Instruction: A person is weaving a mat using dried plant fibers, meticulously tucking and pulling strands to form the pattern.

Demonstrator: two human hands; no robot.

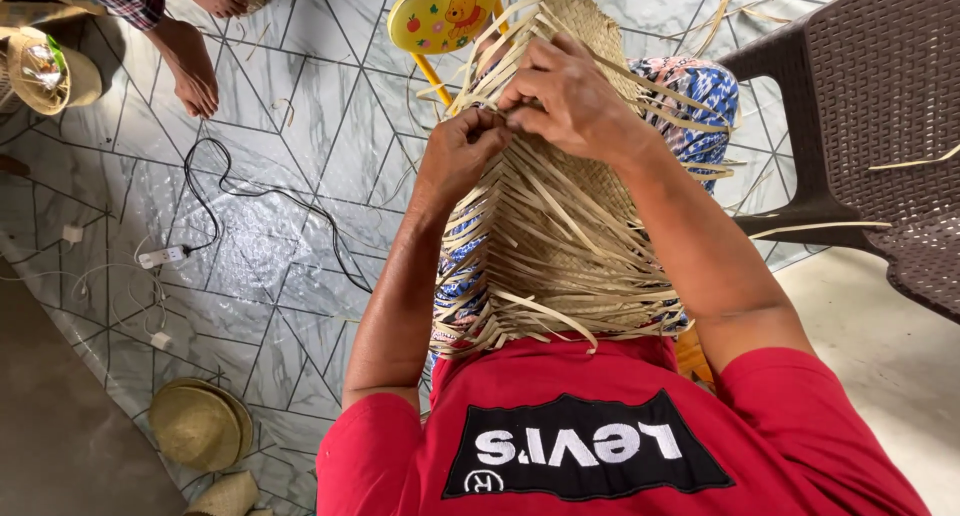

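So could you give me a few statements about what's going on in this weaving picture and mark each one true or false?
1. Both hands are working on a half-woven mat of pale straw strips. True: the left hand and right hand pinch strips near its upper part.
2. The person wears a blue shirt. False: the shirt is red with a black patch.
3. A dark brown woven-pattern plastic chair stands at the right. True.
4. A finished round straw hat hangs on the chair. False: it lies on the tiled floor at lower left.
5. A black cable runs across the floor. True.
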